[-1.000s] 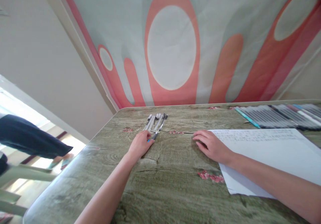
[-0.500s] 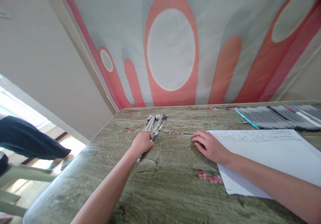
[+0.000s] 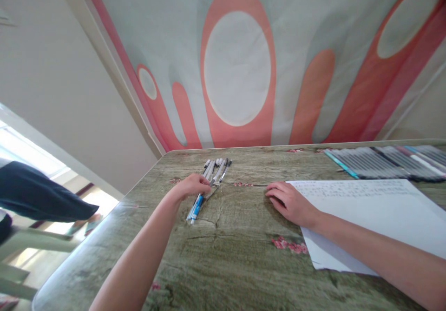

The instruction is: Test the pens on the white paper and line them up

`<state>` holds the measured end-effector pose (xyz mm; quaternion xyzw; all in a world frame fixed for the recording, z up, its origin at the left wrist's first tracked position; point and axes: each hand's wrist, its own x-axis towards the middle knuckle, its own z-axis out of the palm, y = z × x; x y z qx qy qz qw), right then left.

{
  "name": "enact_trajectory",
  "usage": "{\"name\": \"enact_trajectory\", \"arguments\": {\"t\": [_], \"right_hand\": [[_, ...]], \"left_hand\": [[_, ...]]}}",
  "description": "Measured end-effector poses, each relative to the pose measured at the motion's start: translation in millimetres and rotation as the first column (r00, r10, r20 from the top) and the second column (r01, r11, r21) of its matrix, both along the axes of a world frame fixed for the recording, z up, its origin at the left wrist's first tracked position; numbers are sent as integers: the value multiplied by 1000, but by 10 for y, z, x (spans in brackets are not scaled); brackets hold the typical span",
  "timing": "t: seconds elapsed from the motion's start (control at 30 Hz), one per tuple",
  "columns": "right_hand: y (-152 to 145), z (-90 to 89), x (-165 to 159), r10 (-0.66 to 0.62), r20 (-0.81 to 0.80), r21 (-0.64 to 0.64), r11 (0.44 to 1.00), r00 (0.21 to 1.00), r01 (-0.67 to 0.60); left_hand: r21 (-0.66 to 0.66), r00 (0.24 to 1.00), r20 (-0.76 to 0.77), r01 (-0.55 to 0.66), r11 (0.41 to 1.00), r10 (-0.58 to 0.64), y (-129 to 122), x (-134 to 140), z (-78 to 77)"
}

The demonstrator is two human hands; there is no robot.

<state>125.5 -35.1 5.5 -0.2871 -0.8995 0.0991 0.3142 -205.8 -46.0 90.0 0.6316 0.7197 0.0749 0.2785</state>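
My left hand [image 3: 195,184] is over a small group of pens on the wood-patterned table, fingers curled down and pinched at a pen whose dark end [image 3: 212,182] shows by the fingertips. Below that hand lies a blue pen [image 3: 197,208], with pale pen barrels beside it. Beyond it, several clear pens with black caps [image 3: 219,166] lie close together, pointing away from me. My right hand [image 3: 287,201] rests on the table at the left edge of a white sheet [image 3: 355,229] with rows of handwriting at its top. Its fingers are loosely stretched out, holding nothing.
A long row of pens [image 3: 386,162], mostly clear with a teal one at its left end, lies at the back right. The table [image 3: 244,255] meets a painted wall [image 3: 237,69]. At far left are a person's dark clothing [image 3: 42,192] and a pale green chair [image 3: 38,241].
My left hand has shifted slightly up and left, uncovering the blue pen and the pale barrels beside it. My right hand and the sheet are practically still.
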Motion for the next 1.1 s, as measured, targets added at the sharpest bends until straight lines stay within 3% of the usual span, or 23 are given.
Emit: {"name": "enact_trajectory", "arguments": {"t": [0.1, 0.17, 0.23, 0.33, 0.43, 0.53, 0.63, 0.77, 0.83, 0.93, 1.1], "right_hand": [[1, 2, 0, 1, -1, -5, 1000, 1000, -1], [0, 1, -2, -2, -2, -9, 1000, 1000, 2], [-5, -1, -5, -2, -2, -17, 1000, 1000, 2], [-18, 12, -15, -1, -17, -29, 1000, 1000, 1], [-6, 113, -46, 1, -63, -33, 999, 998, -4], [73, 362, -138, 13, -124, -13, 1000, 992, -15], [210, 694, -374, 36, -135, 13, 999, 990, -34], [394, 951, -998, 112, 115, -27, 994, 987, -109], [458, 925, -1376, 170, 274, -46, 985, 947, -164], [523, 771, -1857, 150, 457, -86, 988, 876, -124], [603, 551, -2195, 198, 495, -125, 980, 846, -156]], "left_hand": [[-36, 962, 270, -37, 999, 45, 13, 11, 19], [-43, 880, 467, -78, 996, 89, 15, 79, 31], [-57, 724, 678, -122, 991, 129, 0, 208, 39], [-76, 399, 907, -166, 983, 138, -74, 518, -9], [-160, 127, 974, -194, 968, 186, -198, 906, -181], [-238, -26, 971, -135, 962, 237, -294, 1226, -417], [-262, -137, 961, -185, 947, 239, -299, 1376, -596], [-253, -247, 948, -214, 943, 199, -241, 1381, -683], [-243, -265, 946, -202, 949, 186, -228, 1361, -698], [-237, -282, 943, -189, 953, 178, -229, 1346, -727], [-237, -293, 941, -226, 945, 166, -225, 1352, -778]]}}
